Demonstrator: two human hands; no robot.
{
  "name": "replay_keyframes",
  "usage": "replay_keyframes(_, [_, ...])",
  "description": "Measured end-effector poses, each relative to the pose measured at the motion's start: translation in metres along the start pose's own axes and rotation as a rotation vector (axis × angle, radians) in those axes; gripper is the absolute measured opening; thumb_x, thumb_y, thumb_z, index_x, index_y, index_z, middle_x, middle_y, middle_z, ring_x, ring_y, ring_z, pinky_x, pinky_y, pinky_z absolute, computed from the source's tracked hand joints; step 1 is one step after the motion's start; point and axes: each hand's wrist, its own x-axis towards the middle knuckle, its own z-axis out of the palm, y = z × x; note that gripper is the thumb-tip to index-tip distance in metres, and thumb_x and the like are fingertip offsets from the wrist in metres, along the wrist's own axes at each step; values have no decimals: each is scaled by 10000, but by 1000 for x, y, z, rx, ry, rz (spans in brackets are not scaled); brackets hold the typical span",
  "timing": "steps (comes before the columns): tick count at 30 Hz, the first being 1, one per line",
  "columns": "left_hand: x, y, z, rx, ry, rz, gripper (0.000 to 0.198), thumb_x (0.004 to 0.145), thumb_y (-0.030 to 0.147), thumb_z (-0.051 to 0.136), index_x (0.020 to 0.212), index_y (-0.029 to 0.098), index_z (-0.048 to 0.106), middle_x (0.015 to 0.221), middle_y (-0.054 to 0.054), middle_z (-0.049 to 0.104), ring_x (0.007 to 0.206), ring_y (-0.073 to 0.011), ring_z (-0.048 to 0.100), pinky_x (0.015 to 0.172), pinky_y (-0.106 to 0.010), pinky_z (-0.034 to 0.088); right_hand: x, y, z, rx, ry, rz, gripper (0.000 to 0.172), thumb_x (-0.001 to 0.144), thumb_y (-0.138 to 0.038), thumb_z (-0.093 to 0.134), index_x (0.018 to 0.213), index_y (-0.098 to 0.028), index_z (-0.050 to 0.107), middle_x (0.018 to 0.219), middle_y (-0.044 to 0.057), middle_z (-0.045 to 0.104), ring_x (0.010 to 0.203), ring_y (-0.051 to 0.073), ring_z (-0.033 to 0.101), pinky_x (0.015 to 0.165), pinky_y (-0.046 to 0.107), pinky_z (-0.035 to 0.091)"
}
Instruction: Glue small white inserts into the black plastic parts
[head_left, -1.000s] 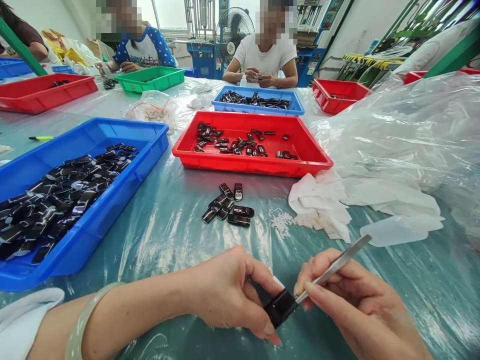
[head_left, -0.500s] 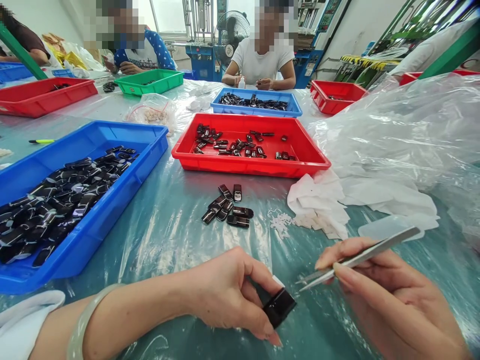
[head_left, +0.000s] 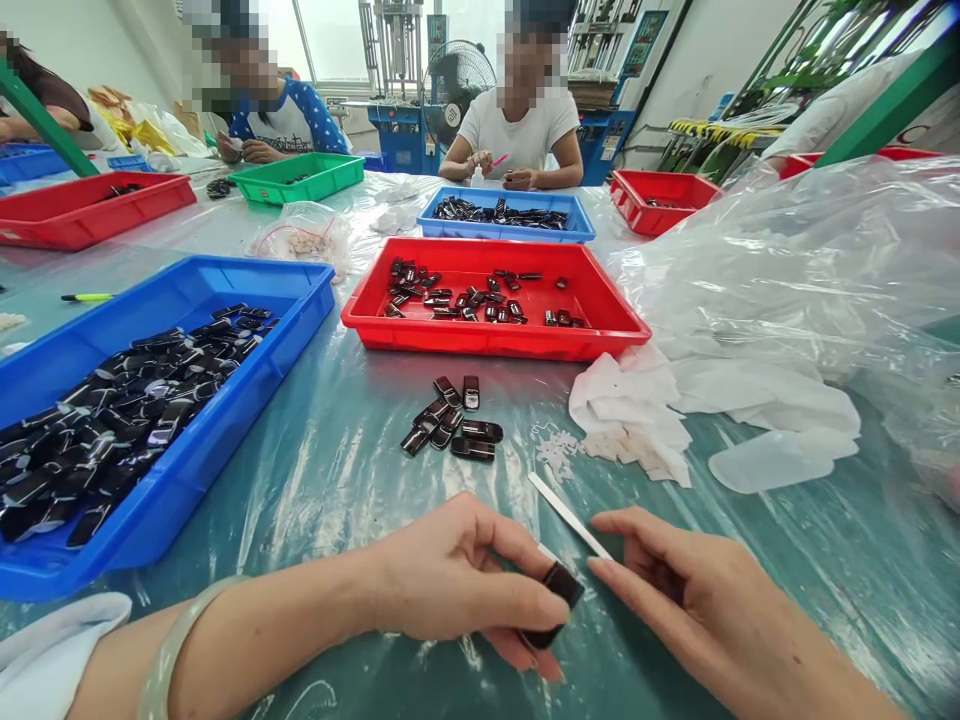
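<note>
My left hand pinches a small glossy black part between thumb and fingers, low over the table. My right hand sits just to the right of that part and holds metal tweezers, whose free end points up and left, away from me. Its index finger stretches toward the black part. A small cluster of the same black parts lies on the plastic-covered table ahead of my hands.
A blue tray full of black parts stands at left. A red tray with several parts is ahead, white cloths and clear plastic sheeting at right. Other people work across the table behind more trays.
My right hand swung the tweezers off the black part, out to the right, then turned them so they point up-left. My left hand rotated the part slightly.
</note>
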Motion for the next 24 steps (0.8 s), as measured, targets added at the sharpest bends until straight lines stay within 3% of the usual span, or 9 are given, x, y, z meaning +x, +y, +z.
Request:
replay_keyframes(3, [2,-6,0,-34,14,21,274,641,318,737,782,88,688,760,-32,573,630,-117,640,564,-168,506,-2,2,1,-103,181,-119,173,778,-348,599,898,-232,646,756,37,638,646,179,615,557,272,509])
replay_keyframes(5, [3,-9,-1,-40,15,45,245,644,276,735,795,87,697,808,-46,583,637,-117,640,561,-166,504,-4,-1,-2,-65,240,-201,175,775,-277,615,946,-252,639,898,57,640,782,195,633,634,271,532])
replay_keyframes(9, [3,-13,-1,-12,-24,107,258,635,219,738,863,103,702,905,-76,620,607,-95,613,574,-186,500,-8,-16,-7,184,77,-327,320,792,-164,580,1067,-321,622,874,30,648,773,166,642,635,230,547])
replay_keyframes(14, [2,-12,0,12,-32,110,231,642,219,728,843,110,693,785,-56,637,583,-95,588,567,-203,484,-6,-27,-5,308,-106,-284,373,835,-142,490,1123,-341,617,916,50,639,824,171,632,697,256,551])
replay_keyframes(20, [2,-10,0,-43,-67,29,253,653,232,729,857,90,686,689,-37,651,570,-76,592,605,-185,495,-5,-28,-3,308,-155,-266,293,860,-143,445,997,-296,654,915,60,624,828,166,622,711,257,540])
replay_keyframes(24, [2,-11,0,-67,-94,34,283,662,258,728,881,84,684,709,-36,642,619,-92,614,624,-190,504,-5,-28,2,344,-58,-300,210,838,-126,475,902,-243,637,838,53,635,779,160,628,662,242,536])
